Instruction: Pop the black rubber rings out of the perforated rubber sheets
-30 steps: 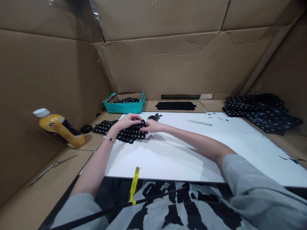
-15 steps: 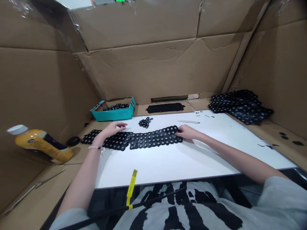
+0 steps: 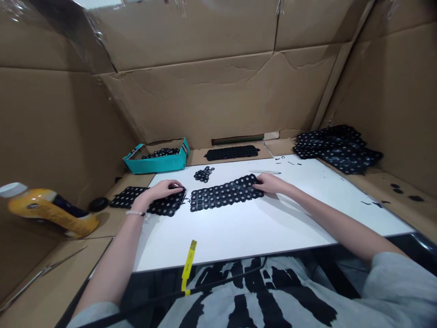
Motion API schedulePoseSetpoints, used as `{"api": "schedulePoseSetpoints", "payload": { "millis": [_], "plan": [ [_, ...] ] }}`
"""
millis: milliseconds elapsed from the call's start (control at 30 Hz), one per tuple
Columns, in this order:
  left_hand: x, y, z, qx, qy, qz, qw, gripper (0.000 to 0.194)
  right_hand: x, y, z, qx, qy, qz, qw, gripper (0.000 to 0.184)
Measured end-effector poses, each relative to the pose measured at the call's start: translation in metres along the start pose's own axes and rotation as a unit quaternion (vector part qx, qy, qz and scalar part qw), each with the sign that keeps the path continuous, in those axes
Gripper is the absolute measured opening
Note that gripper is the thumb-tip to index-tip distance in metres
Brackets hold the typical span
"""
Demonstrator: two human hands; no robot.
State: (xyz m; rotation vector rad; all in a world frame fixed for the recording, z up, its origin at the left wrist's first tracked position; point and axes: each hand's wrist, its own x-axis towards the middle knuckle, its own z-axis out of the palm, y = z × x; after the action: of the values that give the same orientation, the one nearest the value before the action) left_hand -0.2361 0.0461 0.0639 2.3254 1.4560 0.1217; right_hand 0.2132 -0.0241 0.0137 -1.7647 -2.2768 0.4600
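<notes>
Two black sheets with rows of pale round dots lie on the white board [image 3: 218, 237]. My left hand [image 3: 160, 191] rests over the left dotted sheet [image 3: 165, 207], with its thumb and fingers closed on the upper right edge. In my right hand [image 3: 271, 183] is the far right end of the right dotted sheet [image 3: 223, 193], pinched between thumb and fingers. This sheet slants up toward the right. A narrow gap with small black bits separates the two sheets. Behind them sits a small pile of black rings [image 3: 204, 174].
A teal box [image 3: 155, 164] holds more black rings. Another black sheet [image 3: 232, 153] lies at the back, and a dotted stack [image 3: 337, 148] at the right. A pen [image 3: 264, 172], black scraps, an orange bottle [image 3: 51, 209] and tweezers-like metal tool [image 3: 44, 271] are around. Cardboard walls enclose the area.
My left hand has lowered and closed on the left sheet's edge. The right sheet has shifted right with my right hand, widening the gap between the sheets. The camera view has shifted slightly.
</notes>
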Motion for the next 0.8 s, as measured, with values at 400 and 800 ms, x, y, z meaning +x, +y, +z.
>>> {"api": "schedulePoseSetpoints", "payload": {
  "millis": [400,800],
  "plan": [
    [0.0,-0.013,-0.01,-0.027,-0.014,0.0,1.0,0.064,-0.002,0.001,-0.001,0.045,-0.001,-0.006,0.999,0.026],
    [0.01,-0.028,-0.006,-0.012,0.056,-0.002,0.998,0.058,-0.009,-0.003,-0.012,0.152,-0.048,-0.015,0.987,0.036]
  ]
}}
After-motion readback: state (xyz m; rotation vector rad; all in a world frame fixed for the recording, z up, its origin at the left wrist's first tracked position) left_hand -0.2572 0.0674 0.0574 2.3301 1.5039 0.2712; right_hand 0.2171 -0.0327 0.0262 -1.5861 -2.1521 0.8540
